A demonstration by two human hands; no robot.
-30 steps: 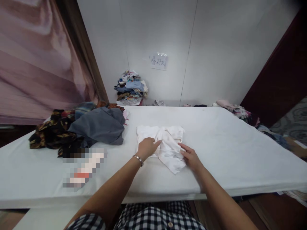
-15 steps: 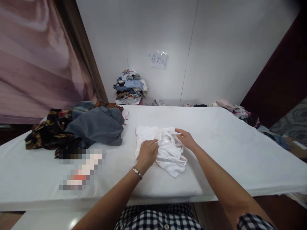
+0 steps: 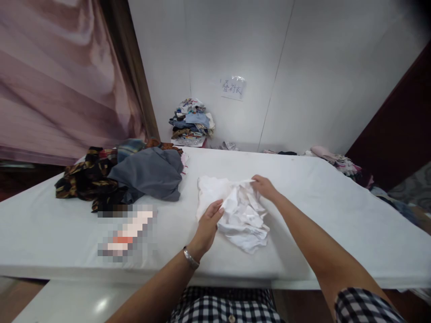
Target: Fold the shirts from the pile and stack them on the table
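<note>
A crumpled white shirt (image 3: 244,215) lies on the white-covered table in front of me, its left part flat and its right part bunched up. My right hand (image 3: 266,187) pinches the shirt's far edge between thumb and fingers and holds it slightly raised. On the near left side of the bunched part, my left hand (image 3: 209,224) grips a fold of the fabric between thumb and fingers. A silver bracelet is on my left wrist.
Dark patterned and grey clothes (image 3: 148,172) are heaped at the table's left, with a blurred-out item (image 3: 129,231) nearer me. A stack of clothes (image 3: 193,121) stands by the back wall under a paper sign (image 3: 233,88). More clothes (image 3: 336,159) lie along the right edge.
My hands have closed on the shirt's fabric, where they lay more open on it before. The far edge is lifted and pulled straighter. The whole view has shifted slightly left.
</note>
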